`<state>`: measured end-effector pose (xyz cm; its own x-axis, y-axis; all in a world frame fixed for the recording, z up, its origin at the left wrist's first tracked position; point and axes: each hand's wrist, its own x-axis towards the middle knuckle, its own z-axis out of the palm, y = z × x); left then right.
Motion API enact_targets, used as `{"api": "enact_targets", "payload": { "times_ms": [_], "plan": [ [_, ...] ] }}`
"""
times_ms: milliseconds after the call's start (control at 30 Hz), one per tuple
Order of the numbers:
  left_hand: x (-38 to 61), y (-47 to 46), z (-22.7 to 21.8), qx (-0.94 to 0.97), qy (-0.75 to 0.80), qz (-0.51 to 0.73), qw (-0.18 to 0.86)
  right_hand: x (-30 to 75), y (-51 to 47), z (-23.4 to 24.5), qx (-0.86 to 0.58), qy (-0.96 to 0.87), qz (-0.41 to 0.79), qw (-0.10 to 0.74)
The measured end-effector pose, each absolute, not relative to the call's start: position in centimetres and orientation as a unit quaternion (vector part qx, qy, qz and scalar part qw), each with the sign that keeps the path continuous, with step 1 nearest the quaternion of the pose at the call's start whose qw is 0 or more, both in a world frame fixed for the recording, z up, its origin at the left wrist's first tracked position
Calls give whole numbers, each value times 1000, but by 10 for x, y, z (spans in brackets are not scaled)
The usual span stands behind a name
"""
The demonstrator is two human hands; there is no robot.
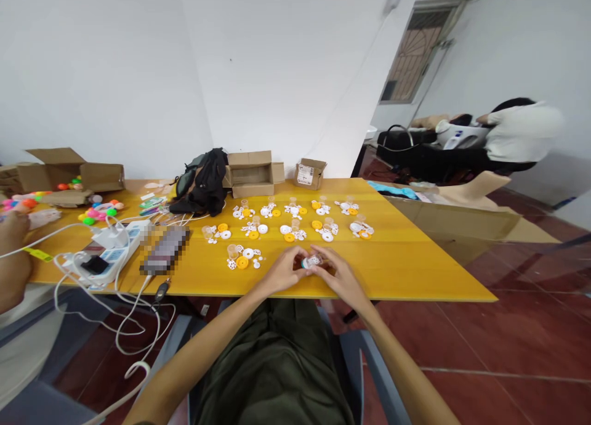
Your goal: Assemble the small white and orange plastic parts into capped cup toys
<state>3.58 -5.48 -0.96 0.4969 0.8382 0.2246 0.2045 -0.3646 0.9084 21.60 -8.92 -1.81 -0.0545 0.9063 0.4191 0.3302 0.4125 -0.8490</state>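
Close to the table's front edge, a small clear plastic cup with white parts in it and a bluish rim is held between both hands. My left hand has its fingers and thumb closed on the cup's left side. On the other side, my right hand pinches it between fingers and thumb. To the left of my hands lies a group of loose plastic parts with a yellow disc, a white disc and a clear cup. Several similar groups spread out behind in rows.
The yellow table carries a power strip with tangled white cables, a blurred-out phone, a black bag and cardboard boxes. Another person's arm is at far left. A large carton stands right of the table.
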Motion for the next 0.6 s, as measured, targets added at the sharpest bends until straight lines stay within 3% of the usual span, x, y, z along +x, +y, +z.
{"api": "enact_targets", "payload": {
  "times_ms": [167, 400, 600],
  "plan": [
    [35, -54, -11, 751, 363, 356, 422, 213, -88, -22, -507, -637, 280, 509],
    [36, -53, -11, 748, 350, 357, 437, 214, -93, -12, -441, -676, 293, 512],
    [36, -53, -13, 747, 357, 356, 433, 210, -89, -19, -500, -633, 285, 517]
  ]
}}
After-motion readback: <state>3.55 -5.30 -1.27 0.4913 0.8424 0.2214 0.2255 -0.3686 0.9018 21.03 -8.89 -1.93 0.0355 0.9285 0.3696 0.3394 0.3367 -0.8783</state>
